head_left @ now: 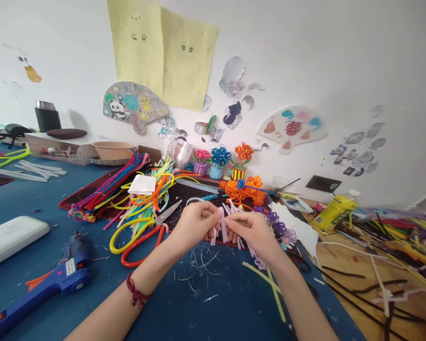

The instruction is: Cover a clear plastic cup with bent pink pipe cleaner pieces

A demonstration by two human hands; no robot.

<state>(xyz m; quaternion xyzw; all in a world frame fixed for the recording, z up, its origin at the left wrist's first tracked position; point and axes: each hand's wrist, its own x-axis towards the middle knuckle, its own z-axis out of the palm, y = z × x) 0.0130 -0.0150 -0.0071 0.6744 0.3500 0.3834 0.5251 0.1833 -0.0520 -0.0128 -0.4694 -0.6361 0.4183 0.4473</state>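
Right now, the left hand (195, 222) and the right hand (252, 232) are working close together above the blue table (28, 203), with their fingers nearly meeting as both are pinching a bundle of pale lilac pipe cleaners (224, 226). That bundle is sitting at the centre of the view, with loops hanging below the fingers. It is likely handling as a very light, soft and bendable piece, its fuzz giving a fair grip while its thin wire is probably yielding to hard squeezing. The firmest hold is probably near the middle, where the strands gather, rather than on the easily crushed loops. Red-handled scissors (147, 239) are lying just beside the left hand at nine o'clock, while a heap of multicoloured pipe cleaners (142, 199) is rising at eleven o'clock. Purple pipe-cleaner flowers (272, 222) are sitting near the right hand at two o'clock, and a blue hot glue gun (67, 270) is resting farther out at eight o'clock.
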